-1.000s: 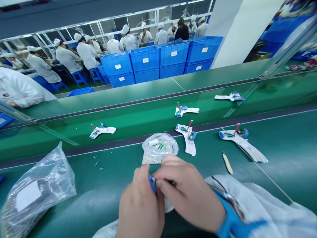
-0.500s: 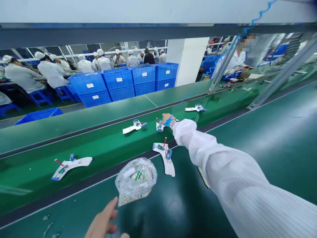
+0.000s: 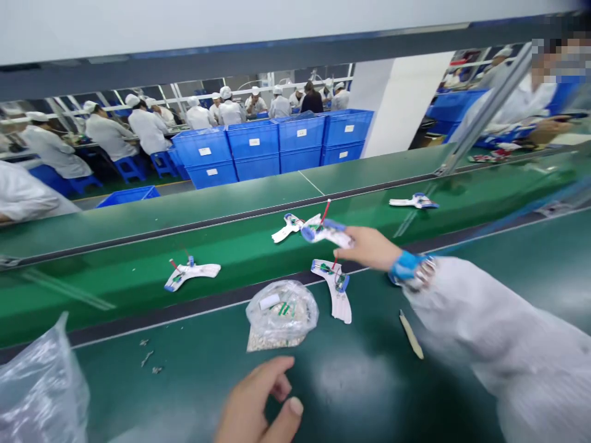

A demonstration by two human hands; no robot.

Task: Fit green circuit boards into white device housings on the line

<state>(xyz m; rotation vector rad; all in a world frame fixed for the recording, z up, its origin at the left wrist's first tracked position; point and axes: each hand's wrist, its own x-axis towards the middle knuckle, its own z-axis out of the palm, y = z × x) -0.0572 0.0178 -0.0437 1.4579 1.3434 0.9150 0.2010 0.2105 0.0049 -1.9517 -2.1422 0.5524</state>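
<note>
Over the green conveyor belt, my right hand (image 3: pixel 369 247) grips one end of a white curved plastic part (image 3: pixel 329 234) with blue ends, a small circuit board and a red wire. My left hand (image 3: pixel 261 400) hovers above the near table, thumb and fingers apart, with nothing in it. Just beyond it lies a clear plastic bag (image 3: pixel 282 315) of small pale pieces. A similar white part (image 3: pixel 339 298) rests at the belt's near edge, below my right hand. More such parts lie on the belt: one at left (image 3: pixel 194 274), one behind the held part (image 3: pixel 287 229), one at right (image 3: pixel 413 202).
A pale-handled tool (image 3: pixel 410 335) lies on the table at right. Small metal bits (image 3: pixel 148 358) are scattered at left, near a large clear bag (image 3: pixel 44 387). Stacked blue bins (image 3: pixel 253 144) and seated co-workers are beyond the belt. A slanted metal post (image 3: pixel 487 111) rises at right.
My right hand, earlier reaching down at a part on the belt, now holds a part lifted nearer to me. The view has swung left, bringing the large clear bag into sight.
</note>
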